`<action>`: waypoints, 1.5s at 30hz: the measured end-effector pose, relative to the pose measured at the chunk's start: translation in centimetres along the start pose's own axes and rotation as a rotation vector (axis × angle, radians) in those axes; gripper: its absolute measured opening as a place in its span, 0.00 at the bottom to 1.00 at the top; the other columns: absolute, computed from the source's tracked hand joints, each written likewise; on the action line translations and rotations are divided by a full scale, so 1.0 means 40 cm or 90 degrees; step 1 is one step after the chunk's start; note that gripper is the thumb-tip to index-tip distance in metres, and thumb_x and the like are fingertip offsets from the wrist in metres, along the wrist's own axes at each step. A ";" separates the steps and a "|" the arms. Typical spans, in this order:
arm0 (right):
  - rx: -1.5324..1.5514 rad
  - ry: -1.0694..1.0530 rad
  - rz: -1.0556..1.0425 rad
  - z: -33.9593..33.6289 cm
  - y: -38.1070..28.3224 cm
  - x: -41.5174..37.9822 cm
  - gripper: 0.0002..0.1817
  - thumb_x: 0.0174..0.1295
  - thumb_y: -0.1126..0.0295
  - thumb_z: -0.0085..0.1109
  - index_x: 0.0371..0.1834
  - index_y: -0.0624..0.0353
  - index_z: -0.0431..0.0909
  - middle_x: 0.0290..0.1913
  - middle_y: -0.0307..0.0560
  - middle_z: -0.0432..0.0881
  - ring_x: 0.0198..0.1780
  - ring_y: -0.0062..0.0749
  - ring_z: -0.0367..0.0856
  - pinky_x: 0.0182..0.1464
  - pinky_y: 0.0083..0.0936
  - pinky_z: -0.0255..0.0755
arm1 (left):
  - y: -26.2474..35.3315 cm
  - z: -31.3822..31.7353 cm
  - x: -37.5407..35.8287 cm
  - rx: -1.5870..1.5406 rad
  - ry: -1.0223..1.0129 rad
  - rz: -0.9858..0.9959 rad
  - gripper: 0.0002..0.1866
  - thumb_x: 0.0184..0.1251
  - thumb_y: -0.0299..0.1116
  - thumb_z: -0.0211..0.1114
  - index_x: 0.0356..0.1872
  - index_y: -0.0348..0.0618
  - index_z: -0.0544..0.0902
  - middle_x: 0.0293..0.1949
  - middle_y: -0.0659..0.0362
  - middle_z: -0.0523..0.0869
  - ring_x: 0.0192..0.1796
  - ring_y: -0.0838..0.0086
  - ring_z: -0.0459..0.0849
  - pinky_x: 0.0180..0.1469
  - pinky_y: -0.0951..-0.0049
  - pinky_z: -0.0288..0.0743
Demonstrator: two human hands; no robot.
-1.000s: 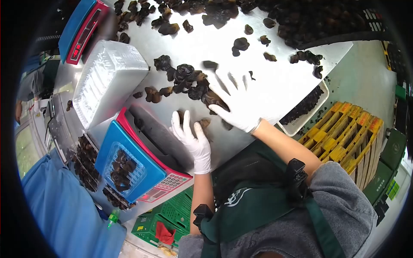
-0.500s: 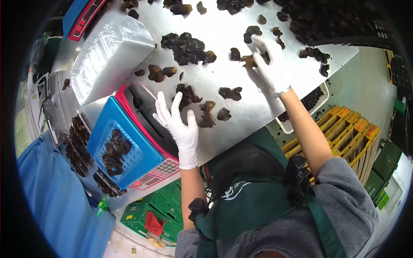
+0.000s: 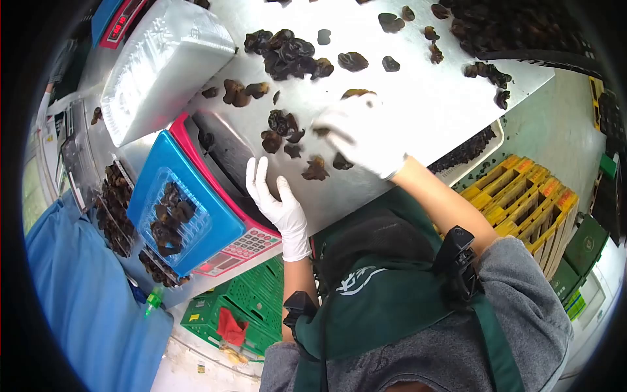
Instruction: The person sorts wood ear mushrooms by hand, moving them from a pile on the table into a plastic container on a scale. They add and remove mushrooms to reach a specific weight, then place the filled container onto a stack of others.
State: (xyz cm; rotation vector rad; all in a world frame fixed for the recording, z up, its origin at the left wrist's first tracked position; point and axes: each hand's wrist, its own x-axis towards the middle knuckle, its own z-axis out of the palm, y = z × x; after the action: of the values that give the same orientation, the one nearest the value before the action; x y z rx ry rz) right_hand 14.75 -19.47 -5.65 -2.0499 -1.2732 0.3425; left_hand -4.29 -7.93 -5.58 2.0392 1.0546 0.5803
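Observation:
My left hand (image 3: 279, 208), in a white glove, is open with fingers apart beside the edge of the blue-and-pink scale (image 3: 245, 238). My right hand (image 3: 362, 140), also gloved, reaches low over the metal table and is blurred. A dark bit of wood ear mushroom (image 3: 321, 131) shows at its fingertips; whether it is gripped cannot be seen. Small wood ear pieces (image 3: 282, 127) lie between the hands, and another piece (image 3: 316, 168) sits nearer me. On the scale stands a clear plastic tray (image 3: 191, 225) with wood ears (image 3: 171, 219) in it.
A stack of clear trays (image 3: 166, 72) stands at the left, near a second scale (image 3: 123, 25). A bigger mushroom clump (image 3: 287, 55) lies farther back. A dark crate of mushrooms (image 3: 522, 29) is at the back right. Yellow pallets (image 3: 516, 196) and green crates (image 3: 245, 297) stand below.
My right hand has moved left and toward me from the far pieces. Several mushroom pieces have shifted on the table. My left hand has come slightly nearer to me and stays open.

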 end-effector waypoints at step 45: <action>-0.039 0.399 0.528 -0.248 0.132 -0.449 0.20 0.69 0.67 0.57 0.62 0.60 0.76 0.59 0.53 0.78 0.58 0.41 0.77 0.63 0.35 0.69 | 0.106 0.017 0.134 0.082 -0.007 0.197 0.24 0.54 0.23 0.71 0.55 0.43 0.84 0.52 0.53 0.85 0.57 0.60 0.79 0.63 0.62 0.70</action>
State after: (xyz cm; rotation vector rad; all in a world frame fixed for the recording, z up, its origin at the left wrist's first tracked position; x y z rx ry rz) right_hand 15.08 -40.60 -4.34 -2.3821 -0.0337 0.0007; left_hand 1.21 -5.37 -2.39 2.3371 0.7910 0.6701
